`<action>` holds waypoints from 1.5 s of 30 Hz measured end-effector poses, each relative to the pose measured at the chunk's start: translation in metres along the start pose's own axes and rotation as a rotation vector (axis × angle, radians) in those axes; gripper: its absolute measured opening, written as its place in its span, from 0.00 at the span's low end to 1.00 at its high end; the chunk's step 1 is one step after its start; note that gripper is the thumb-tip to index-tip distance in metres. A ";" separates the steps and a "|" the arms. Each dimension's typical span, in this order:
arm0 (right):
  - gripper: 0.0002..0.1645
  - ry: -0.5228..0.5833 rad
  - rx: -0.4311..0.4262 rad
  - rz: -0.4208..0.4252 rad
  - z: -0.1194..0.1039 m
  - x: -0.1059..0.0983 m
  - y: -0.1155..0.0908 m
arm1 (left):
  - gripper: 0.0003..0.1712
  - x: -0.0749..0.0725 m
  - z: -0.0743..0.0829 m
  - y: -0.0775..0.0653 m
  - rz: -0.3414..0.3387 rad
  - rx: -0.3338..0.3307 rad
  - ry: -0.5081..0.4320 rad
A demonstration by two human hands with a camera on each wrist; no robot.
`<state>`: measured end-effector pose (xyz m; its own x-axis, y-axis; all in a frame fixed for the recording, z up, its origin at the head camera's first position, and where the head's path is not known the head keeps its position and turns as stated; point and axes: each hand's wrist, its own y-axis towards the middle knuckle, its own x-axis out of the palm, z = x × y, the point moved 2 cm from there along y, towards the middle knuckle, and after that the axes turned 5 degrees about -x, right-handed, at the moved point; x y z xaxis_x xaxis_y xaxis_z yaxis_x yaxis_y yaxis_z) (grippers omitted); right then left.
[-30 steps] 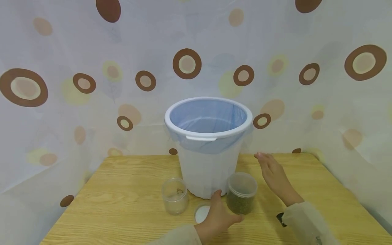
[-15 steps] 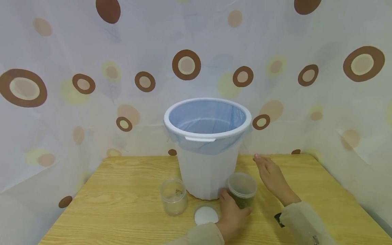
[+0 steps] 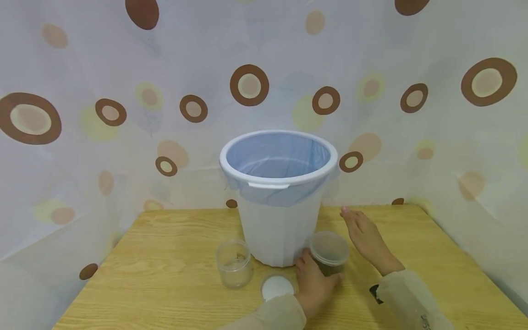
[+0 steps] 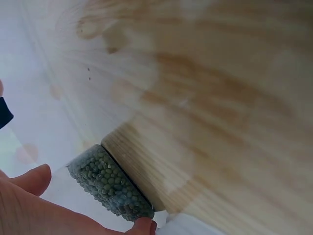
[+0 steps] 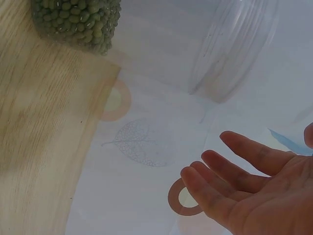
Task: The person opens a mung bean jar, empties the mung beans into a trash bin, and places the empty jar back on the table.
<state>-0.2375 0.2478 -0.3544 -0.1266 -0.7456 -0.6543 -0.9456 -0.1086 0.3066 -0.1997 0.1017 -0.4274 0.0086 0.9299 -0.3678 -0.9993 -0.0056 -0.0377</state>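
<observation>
A clear plastic jar (image 3: pixel 329 251) partly filled with green mung beans (image 5: pixel 78 18) stands on the table, right of the bin's base. My left hand (image 3: pixel 314 282) grips its lower part, with fingers on the left side and the thumb across the front. In the left wrist view, the beans (image 4: pixel 108 183) show between the thumb and a fingertip. My right hand (image 3: pixel 369 240) is held to the right of the jar, apart from it. The right wrist view shows its fingers (image 5: pixel 244 166) spread and loosely bent, holding nothing.
A white bin (image 3: pixel 278 229) with a blue liner stands behind the jar. Another clear jar (image 3: pixel 234 270) is at its front left, with a small dark bit visible. Between the jars lies a round clear-rimmed piece with a white centre (image 3: pixel 277 288). A patterned sheet (image 3: pixel 136 91) borders the wooden table (image 3: pixel 173 266).
My left hand has moved right, past the white round piece, and taken hold of the jar of mung beans. The jar has shifted slightly right. My right hand stays almost still.
</observation>
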 end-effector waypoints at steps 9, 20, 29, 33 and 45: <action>0.45 0.003 0.001 -0.027 -0.001 0.002 0.003 | 0.49 -0.005 0.000 0.006 -0.059 -0.018 -0.167; 0.43 -0.021 0.016 -0.040 -0.004 0.003 -0.004 | 0.48 -0.018 0.005 0.006 -0.117 -0.039 -0.196; 0.40 0.028 -0.001 -0.085 -0.022 0.005 -0.011 | 0.47 -0.053 0.012 -0.007 -0.268 0.000 -0.260; 0.36 0.070 -0.052 -0.091 -0.032 0.007 -0.014 | 0.43 -0.064 0.013 -0.009 -0.261 0.052 -0.230; 0.32 0.082 -0.134 -0.109 -0.066 0.017 -0.030 | 0.43 -0.078 0.010 -0.014 -0.167 0.175 -0.094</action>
<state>-0.1919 0.1949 -0.3290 0.0048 -0.7748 -0.6322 -0.9034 -0.2744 0.3294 -0.1868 0.0328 -0.3887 0.1787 0.9426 -0.2821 -0.9755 0.2071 0.0740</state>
